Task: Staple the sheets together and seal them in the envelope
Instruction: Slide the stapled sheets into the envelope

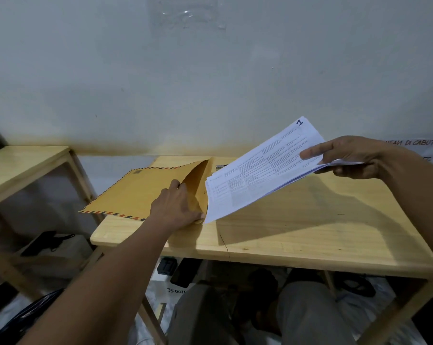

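Nearest the camera, the person's knees in grey trousers (pixel 203 317) sit under a pale wooden counter (pixel 297 235), with dark items on the floor there too dim to identify. The 2 hands work well apart above the counter. The left hand (pixel 178 210) presses on the open end of a brown envelope (pixel 136 192), thumb and fingers pinching its mouth open; the fingertips are partly hidden behind the paper. The envelope, edged with red and blue stripes, lies flat on the counter with its far corner overhanging the left edge. The right hand (pixel 352 155) is clamped on a stack of printed sheets (pixel 260 173), thumb on top, fingers underneath, holding them tilted in the air with the lower edge just beside the envelope's mouth. A blue "1" marks the top corner; the print itself is too small to read, and no staple can be made out. Behind the sheets, a small silvery object (pixel 220 166) is mostly hidden. A second wooden table (pixel 24 165) stands to the left, cut off by the frame. Handwriting on the far wall (pixel 210 70) at right is partly cut off.
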Action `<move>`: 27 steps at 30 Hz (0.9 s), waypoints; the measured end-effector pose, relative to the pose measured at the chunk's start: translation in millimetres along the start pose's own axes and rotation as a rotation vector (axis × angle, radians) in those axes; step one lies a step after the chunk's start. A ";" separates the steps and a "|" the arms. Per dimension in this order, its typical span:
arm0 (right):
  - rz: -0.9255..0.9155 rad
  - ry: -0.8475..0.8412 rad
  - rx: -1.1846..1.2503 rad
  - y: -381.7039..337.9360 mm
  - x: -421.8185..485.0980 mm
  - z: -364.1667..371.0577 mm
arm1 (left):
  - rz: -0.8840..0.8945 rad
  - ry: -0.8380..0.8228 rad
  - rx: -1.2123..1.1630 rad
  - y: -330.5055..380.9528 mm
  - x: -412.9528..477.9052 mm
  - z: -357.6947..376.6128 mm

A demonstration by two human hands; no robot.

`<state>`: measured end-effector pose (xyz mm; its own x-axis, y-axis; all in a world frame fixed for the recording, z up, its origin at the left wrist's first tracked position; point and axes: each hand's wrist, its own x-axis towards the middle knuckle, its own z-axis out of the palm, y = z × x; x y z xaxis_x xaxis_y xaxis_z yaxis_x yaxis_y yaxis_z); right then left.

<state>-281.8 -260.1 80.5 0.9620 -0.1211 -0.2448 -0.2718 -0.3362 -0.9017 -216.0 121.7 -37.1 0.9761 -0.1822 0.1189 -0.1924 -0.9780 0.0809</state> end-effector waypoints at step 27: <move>0.060 0.113 0.309 10.4 28.1 45.2 | 0.062 0.029 -0.032 -0.4 -8.2 7.2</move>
<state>-256.4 -224.8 48.2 0.9308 -0.2404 -0.2753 -0.2902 -0.0284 -0.9565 -223.2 122.8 -45.3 0.9590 -0.2384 0.1534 -0.2556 -0.9612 0.1037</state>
